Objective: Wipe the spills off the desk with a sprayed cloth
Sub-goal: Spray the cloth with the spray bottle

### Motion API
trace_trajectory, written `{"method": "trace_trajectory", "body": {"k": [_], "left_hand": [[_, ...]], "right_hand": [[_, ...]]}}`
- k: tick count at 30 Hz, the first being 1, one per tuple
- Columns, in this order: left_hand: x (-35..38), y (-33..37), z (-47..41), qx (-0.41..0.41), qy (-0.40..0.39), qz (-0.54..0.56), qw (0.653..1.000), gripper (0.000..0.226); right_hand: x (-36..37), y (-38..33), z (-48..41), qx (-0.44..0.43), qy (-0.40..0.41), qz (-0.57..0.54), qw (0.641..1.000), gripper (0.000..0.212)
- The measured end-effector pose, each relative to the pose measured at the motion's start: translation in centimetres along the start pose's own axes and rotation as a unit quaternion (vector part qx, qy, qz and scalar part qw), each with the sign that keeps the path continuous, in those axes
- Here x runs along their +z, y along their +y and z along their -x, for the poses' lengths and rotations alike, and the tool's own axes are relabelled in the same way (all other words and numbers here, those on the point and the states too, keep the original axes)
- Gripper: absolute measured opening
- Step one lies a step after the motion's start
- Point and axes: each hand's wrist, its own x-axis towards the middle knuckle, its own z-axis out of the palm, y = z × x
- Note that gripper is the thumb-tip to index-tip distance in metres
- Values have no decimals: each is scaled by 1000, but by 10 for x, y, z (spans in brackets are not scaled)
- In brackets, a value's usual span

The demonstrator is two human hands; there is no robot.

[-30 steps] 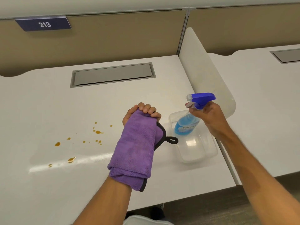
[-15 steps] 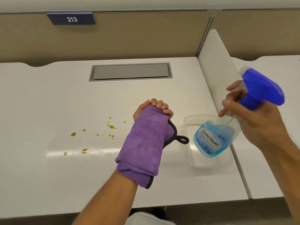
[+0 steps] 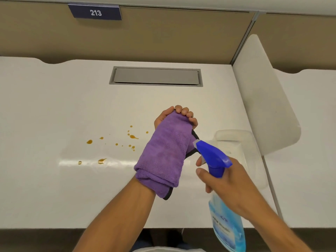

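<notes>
A folded purple cloth (image 3: 163, 153) with a black trim lies draped over the back of my left hand (image 3: 179, 113), whose fingers curl over its far edge above the white desk (image 3: 54, 188). My right hand (image 3: 229, 186) grips the neck of a spray bottle (image 3: 225, 222) of blue liquid. Its blue trigger head (image 3: 211, 155) points its nozzle at the cloth from the right, close to it. Several small orange-brown spill drops (image 3: 116, 142) dot the desk left of the cloth.
A clear plastic tray (image 3: 241, 142) sits at the desk's right edge behind the bottle. A grey cable hatch (image 3: 156, 76) is set in the desk's far middle. A white divider panel (image 3: 263, 99) stands at the right, a tan partition with sign 213 (image 3: 95, 12) behind.
My right hand lifted the spray bottle out of the clear tray and brought it down and left, so its nozzle now faces the cloth. My left hand has kept still.
</notes>
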Motion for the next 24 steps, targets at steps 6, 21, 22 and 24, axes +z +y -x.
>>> {"method": "trace_trajectory", "body": {"k": [6,21,22,24], "left_hand": [[-6,1,6,-6,-22,13,1000,24],[-1,21,9,6,-39,16,999,15],[-1,22,9,8,-38,15,999,14],[-1,26,9,12,-31,11,999,15]], "right_hand": [[11,-14,-4,28,10,72,997,19],[34,-24,30,-11,-33,26,999,19],[36,-22,31,-11,-32,18,999,18],[36,-19,33,-10,-30,-17,999,23]]}}
